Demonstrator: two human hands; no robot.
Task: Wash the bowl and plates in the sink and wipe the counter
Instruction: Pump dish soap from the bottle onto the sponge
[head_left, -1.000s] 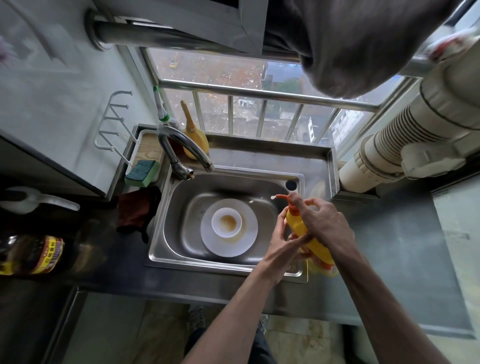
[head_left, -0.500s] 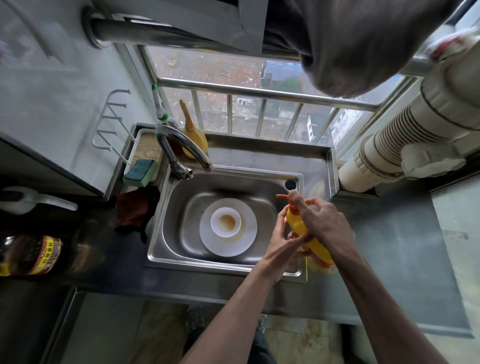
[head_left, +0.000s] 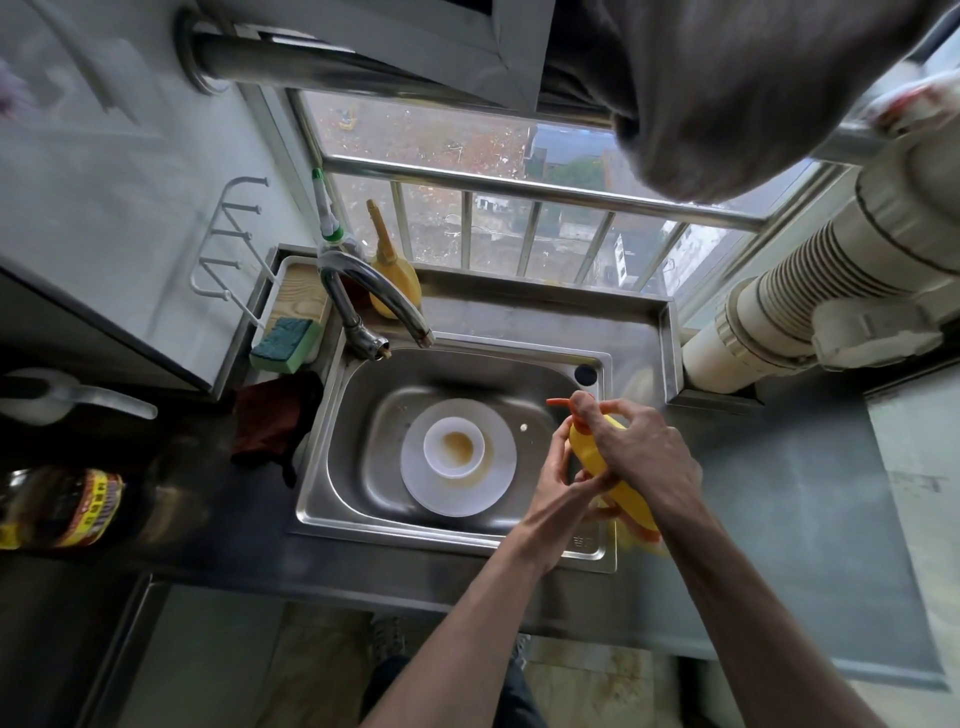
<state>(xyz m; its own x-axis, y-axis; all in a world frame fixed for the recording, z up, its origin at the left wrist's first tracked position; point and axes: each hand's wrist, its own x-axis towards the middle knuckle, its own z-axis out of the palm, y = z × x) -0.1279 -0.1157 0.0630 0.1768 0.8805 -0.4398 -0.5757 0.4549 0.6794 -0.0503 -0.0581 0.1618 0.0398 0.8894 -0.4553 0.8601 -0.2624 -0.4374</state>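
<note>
The right hand (head_left: 639, 452) grips a yellow soap bottle (head_left: 592, 454) over the right edge of the sink (head_left: 332, 467), and its fingers (head_left: 597, 418) curl round the top, by the orange pump (head_left: 563, 402). The spout points left, over the sink. The left hand (head_left: 558, 480) lies against the left side of the bottle, with its fingers (head_left: 557, 441) a little bent and pointing up just under the spout; I cannot tell if it grips the bottle or only touches it. A white plate (head_left: 496, 483) lies flat in the middle of the sink. A small white bowl (head_left: 454, 447) sits on the plate, with a brown stain inside it. The tap (head_left: 374, 296) bends over the back left corner of the sink. A green sponge (head_left: 285, 338) lies in a tray left of the tap. A dark red cloth (head_left: 267, 421) hangs at the left edge of the sink. Another yellow bottle (head_left: 392, 283) stands behind the tap by the window. The grey desk (head_left: 779, 493) runs on to the right of the sink
</note>
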